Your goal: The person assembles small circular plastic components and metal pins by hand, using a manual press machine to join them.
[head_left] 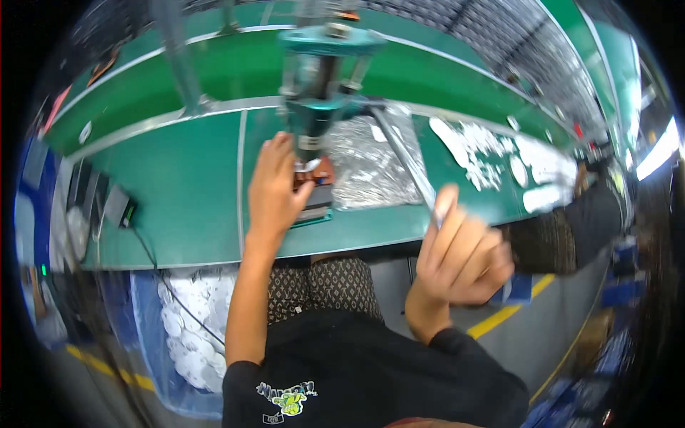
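Observation:
A teal hand press stands at the middle of the bench, its ram down over an orange-brown fixture. Under the ram's tip is a small white piece, partly hidden. My left hand lies at the fixture's left side, fingers stretched forward and thumb apart, near the white piece. A long metal lever slants from the press toward me. Its end sits in the curled fingers of my right hand, which is slightly blurred.
Right of the press lies a clear plastic bag. Several white parts are scattered farther right, by another person's dark sleeve. A blue bin with white discs is below the bench at left. A cable hangs over the bench's front edge.

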Demonstrator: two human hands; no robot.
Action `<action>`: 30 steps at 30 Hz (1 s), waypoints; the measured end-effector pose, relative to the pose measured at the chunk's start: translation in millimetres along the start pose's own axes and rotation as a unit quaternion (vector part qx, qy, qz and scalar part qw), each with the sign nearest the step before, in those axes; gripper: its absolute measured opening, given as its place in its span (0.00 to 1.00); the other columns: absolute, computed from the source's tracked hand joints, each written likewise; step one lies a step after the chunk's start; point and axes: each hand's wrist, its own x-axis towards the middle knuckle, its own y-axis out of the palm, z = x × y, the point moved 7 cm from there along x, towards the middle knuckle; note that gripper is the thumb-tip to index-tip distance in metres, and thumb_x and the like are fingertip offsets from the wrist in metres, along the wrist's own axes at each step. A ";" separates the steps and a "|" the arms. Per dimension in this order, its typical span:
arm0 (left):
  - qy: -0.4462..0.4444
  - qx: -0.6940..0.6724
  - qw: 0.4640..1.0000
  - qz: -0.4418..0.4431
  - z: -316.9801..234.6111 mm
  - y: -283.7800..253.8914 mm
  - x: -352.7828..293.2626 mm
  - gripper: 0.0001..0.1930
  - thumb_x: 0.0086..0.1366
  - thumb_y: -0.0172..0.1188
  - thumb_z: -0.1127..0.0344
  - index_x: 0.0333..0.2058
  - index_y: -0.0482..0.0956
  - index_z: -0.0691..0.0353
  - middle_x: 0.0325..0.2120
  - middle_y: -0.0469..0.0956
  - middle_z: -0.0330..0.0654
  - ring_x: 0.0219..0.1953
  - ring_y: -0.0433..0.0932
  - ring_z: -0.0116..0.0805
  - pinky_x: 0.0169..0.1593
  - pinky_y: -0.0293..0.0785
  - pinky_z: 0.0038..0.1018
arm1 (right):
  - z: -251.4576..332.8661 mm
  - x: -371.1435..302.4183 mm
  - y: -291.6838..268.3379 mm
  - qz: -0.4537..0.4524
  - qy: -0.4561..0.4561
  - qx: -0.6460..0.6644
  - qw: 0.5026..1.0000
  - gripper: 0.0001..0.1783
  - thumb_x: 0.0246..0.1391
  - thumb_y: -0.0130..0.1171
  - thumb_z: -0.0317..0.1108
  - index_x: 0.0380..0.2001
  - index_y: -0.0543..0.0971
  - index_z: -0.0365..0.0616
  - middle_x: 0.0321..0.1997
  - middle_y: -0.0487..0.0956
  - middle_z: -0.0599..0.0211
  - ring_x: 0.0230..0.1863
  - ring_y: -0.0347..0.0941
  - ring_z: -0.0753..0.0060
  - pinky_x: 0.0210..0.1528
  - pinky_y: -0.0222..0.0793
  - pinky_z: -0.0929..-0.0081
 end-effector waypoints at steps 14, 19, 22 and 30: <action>0.090 0.024 0.993 -0.076 -39.5 -19.1 -47.1 0.20 0.49 0.67 0.73 0.43 0.78 0.67 0.46 0.79 0.50 0.52 0.76 0.50 0.62 0.65 0.50 | -84.5 -93.7 -24.5 -0.037 0.095 -0.454 0.885 0.15 0.46 0.65 0.25 0.37 0.72 0.42 0.59 0.69 0.49 0.61 0.66 0.50 0.61 0.64 0.59; -0.067 -0.209 0.973 0.076 -68.6 -18.5 -107.2 0.20 0.52 0.66 0.70 0.45 0.77 0.69 0.42 0.79 0.54 0.45 0.80 0.52 0.60 0.68 0.45 | -96.7 -128.8 -2.1 0.157 0.026 -0.454 0.876 0.21 0.44 0.69 0.32 0.41 0.72 0.43 0.60 0.70 0.54 0.58 0.70 0.48 0.57 0.69 0.58; -0.280 -0.272 0.901 0.189 -61.4 7.5 -115.3 0.21 0.56 0.64 0.67 0.47 0.76 0.70 0.44 0.79 0.54 0.47 0.79 0.52 0.59 0.68 0.40 | -90.5 -137.6 -21.6 0.115 0.057 -0.477 0.869 0.24 0.42 0.71 0.30 0.43 0.73 0.45 0.58 0.72 0.53 0.53 0.74 0.50 0.54 0.71 0.61; -0.227 -0.317 0.904 0.175 -71.9 13.7 -101.6 0.14 0.63 0.55 0.73 0.48 0.76 0.69 0.45 0.78 0.51 0.47 0.78 0.42 0.55 0.70 0.33 | -63.8 -111.6 -249.7 -0.326 0.277 -0.250 0.869 0.31 0.54 0.64 0.34 0.58 0.65 0.38 0.52 0.77 0.58 0.53 0.73 0.68 0.58 0.67 0.69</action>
